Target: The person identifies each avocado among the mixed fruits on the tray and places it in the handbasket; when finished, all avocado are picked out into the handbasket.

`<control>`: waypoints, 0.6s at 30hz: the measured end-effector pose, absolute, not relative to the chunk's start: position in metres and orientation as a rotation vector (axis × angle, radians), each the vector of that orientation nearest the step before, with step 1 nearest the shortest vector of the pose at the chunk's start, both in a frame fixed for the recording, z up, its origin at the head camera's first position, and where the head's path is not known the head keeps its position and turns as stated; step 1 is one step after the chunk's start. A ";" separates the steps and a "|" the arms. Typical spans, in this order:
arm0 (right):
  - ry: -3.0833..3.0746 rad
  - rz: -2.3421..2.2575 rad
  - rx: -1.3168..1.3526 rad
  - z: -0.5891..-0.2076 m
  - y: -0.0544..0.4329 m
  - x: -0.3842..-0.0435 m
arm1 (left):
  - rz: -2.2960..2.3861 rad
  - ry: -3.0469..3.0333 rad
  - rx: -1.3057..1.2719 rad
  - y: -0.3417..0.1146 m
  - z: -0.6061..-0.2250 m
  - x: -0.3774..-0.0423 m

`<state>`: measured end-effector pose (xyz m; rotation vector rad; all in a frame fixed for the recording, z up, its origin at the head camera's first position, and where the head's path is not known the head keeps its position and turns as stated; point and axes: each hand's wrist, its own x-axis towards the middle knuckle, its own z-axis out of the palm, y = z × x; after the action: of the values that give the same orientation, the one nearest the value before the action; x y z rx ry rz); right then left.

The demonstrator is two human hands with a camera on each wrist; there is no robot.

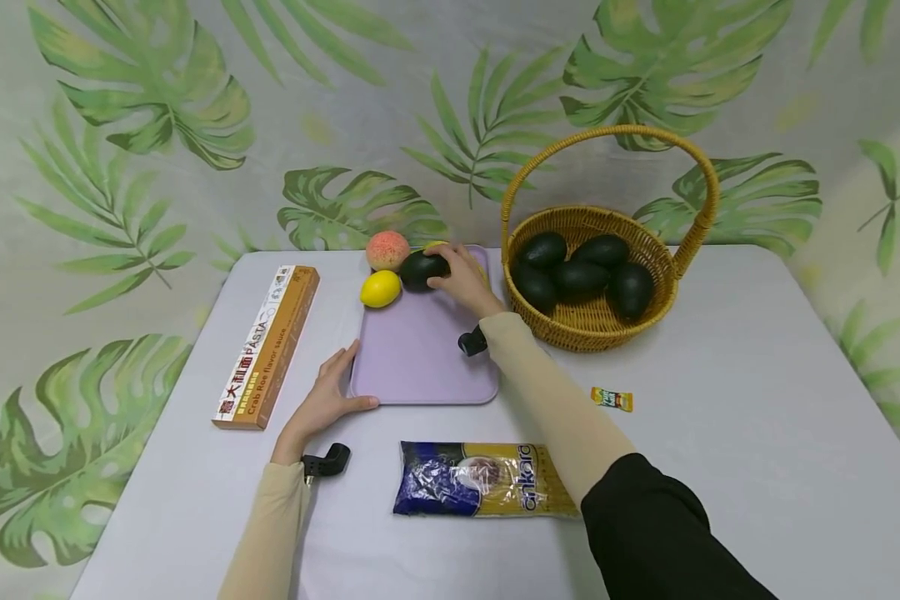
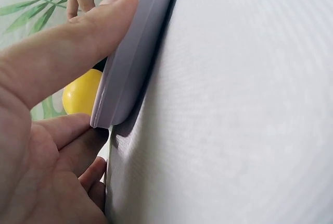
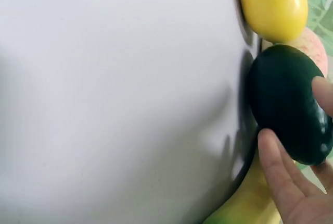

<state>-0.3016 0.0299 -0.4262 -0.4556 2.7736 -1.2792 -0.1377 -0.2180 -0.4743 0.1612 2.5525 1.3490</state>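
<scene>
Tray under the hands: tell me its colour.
The tray is plain pale lilac, seen best in the head view.

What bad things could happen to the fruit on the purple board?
The right hand grips a dark avocado at the far edge of the purple board. It is round, so it might roll off once let go. The lemon and the peach sit right beside it, so a nudge could send them rolling too. The left hand only pinches the board's near corner, so the board might slide.
</scene>
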 end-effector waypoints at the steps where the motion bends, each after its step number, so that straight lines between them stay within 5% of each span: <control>1: 2.763 -1.269 -0.455 -0.426 0.029 -0.302 | 1.352 2.550 0.158 -0.218 -0.474 -0.138; 18: 2.764 -1.420 -0.447 -0.426 0.028 -0.297 | 1.357 2.542 0.144 -0.218 -0.474 -0.138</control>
<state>-0.2969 0.0281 -0.4257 -0.4472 2.7641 -1.4200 -0.1379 -0.2180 -0.4738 0.1442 2.5419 1.3568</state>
